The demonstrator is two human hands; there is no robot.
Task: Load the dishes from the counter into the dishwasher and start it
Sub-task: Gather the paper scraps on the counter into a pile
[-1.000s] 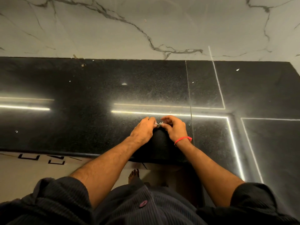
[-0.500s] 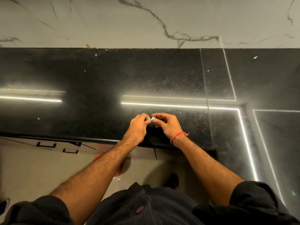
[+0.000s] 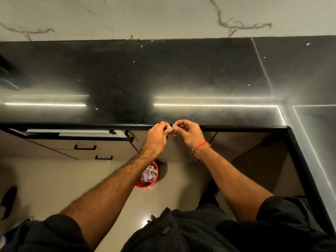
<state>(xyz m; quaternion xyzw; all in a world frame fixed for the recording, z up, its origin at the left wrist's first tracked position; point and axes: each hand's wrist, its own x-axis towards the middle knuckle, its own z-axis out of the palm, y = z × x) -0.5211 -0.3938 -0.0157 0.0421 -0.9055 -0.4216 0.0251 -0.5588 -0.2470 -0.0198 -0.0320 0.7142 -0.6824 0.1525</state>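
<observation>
Above the counter edge (image 3: 236,127), your left hand (image 3: 156,136) and right hand (image 3: 187,134) pinch a small wrapper (image 3: 170,128), probably light, flimsy foil; grip its corners.

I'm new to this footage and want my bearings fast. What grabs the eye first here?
Both hands meet at centre, at the front edge of the black counter: the left hand and right hand pinch a small pale scrap between them. Bright light strips reflect across the glossy counter. Below, on the floor, a red bin holds crumpled paper.
</observation>
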